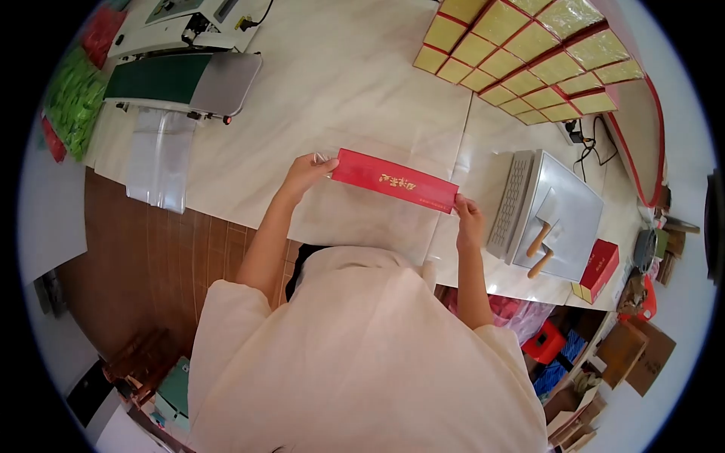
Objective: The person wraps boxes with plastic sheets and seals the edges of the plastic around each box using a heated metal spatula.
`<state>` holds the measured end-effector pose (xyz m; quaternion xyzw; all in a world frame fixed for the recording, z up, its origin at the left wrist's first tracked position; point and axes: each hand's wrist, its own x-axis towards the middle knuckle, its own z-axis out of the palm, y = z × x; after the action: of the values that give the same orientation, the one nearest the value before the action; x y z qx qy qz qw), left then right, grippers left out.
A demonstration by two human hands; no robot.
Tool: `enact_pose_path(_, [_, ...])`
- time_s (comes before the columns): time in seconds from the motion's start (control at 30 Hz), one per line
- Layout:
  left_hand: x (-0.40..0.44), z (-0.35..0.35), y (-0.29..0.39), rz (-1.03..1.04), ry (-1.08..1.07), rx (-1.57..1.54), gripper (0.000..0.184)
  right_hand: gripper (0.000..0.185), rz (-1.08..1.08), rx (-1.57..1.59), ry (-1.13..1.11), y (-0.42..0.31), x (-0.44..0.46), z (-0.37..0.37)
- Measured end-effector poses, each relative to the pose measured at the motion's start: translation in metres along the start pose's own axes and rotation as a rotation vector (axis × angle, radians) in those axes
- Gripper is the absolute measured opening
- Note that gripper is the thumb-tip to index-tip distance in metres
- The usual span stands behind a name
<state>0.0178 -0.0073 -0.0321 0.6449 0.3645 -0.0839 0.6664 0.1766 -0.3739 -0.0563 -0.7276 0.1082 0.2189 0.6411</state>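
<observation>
A long, flat red box [394, 180] with gold lettering hangs slightly tilted over the marble-patterned table [317, 113]. My left hand [306, 175] grips its left end, with crinkled clear plastic showing at the fingers. At the opposite end, the fingers of my right hand [469, 219] pinch the lower right corner. Whether the plastic wraps the whole box, I cannot tell.
To the right stands a metal-topped scale [585, 215] bearing two wooden-handled tools [540, 238]. Stacked yellow-faced boxes [521, 60] fill the back right. A sealing machine with a green belt [155, 79] and clear plastic bags [157, 155] are on the left.
</observation>
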Motion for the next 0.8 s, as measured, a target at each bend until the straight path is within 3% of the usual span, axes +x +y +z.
enact_pose_path(0.1, [-0.005,0.002,0.007,-0.06,0.051,0.009,0.026,0.034,-0.032,-0.075,0.083,-0.005,-0.002,0.004])
enact_pose_path(0.17, [0.0,-0.005,-0.005,-0.007,0.055,-0.164,0.025,0.039,-0.07,-0.157,0.157,-0.015,-0.004,0.01])
enact_pose_path(0.2, [0.0,-0.007,-0.009,-0.002,0.047,-0.162,0.025,0.045,-0.257,-0.378,0.283,-0.024,-0.006,0.016])
enact_pose_path(0.23, [-0.001,-0.008,-0.013,0.009,0.185,-0.221,0.027,0.052,-0.442,-0.6,0.411,-0.031,-0.008,0.023])
enact_pose_path(0.27, [-0.002,-0.01,-0.017,0.019,0.32,-0.278,0.03,0.058,-0.582,-0.671,0.358,-0.035,-0.006,0.03])
enact_pose_path(0.3, [-0.002,-0.014,-0.026,0.021,0.302,-0.273,0.03,0.064,-0.719,-0.742,0.308,-0.039,-0.005,0.04])
enact_pose_path(0.4, [0.002,-0.025,-0.053,-0.058,0.355,-0.313,0.036,0.072,-0.845,-0.737,-0.17,-0.068,-0.014,0.092])
enact_pose_path(0.5, [-0.005,-0.019,-0.068,-0.119,0.349,-0.372,0.045,0.082,-1.019,-1.095,-0.391,-0.066,-0.028,0.138])
enact_pose_path(0.53, [-0.009,-0.017,-0.07,-0.149,0.323,-0.411,0.053,0.082,-1.019,-1.092,-0.372,-0.06,-0.029,0.15])
enact_pose_path(0.6, [-0.015,-0.013,-0.073,-0.162,0.294,-0.438,0.062,0.08,-0.809,-1.234,-0.543,-0.048,-0.026,0.164])
enact_pose_path(0.73, [-0.016,0.0,-0.05,-0.199,0.299,-0.698,0.082,0.075,-0.842,-1.089,-0.44,-0.071,-0.043,0.159])
enact_pose_path(0.8, [-0.022,0.013,-0.017,-0.091,0.241,-0.911,0.092,0.075,-0.882,-0.778,-0.368,-0.09,-0.056,0.148])
